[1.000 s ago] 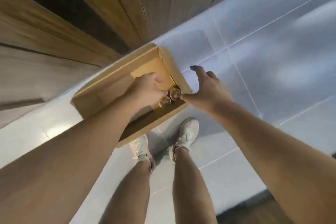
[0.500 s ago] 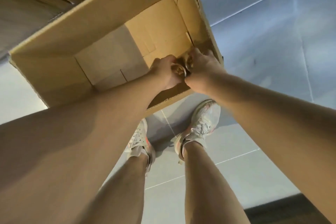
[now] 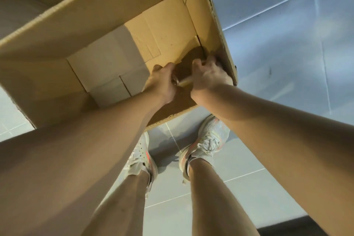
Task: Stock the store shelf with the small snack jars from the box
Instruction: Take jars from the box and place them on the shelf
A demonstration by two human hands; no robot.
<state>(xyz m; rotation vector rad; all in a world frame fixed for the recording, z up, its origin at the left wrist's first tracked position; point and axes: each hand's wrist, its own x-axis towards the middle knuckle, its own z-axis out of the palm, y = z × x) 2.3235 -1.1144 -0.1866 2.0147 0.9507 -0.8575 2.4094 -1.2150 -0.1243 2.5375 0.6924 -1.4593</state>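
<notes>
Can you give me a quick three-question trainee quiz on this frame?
1. True or false: both hands are inside the open brown cardboard box.
2. Which part of the box are the hands in? A) its corner nearest the feet B) its far left corner
3. Fill in: the box stands on the pale tiled ____.

Key: 1 true; 2 A; 3 floor. The left hand and right hand are curled round small jars.

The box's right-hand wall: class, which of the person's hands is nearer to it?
Right. The right hand is against the right-hand wall of the box, in the near corner, curled over a jar. The left hand sits further in, over the box floor.
</notes>
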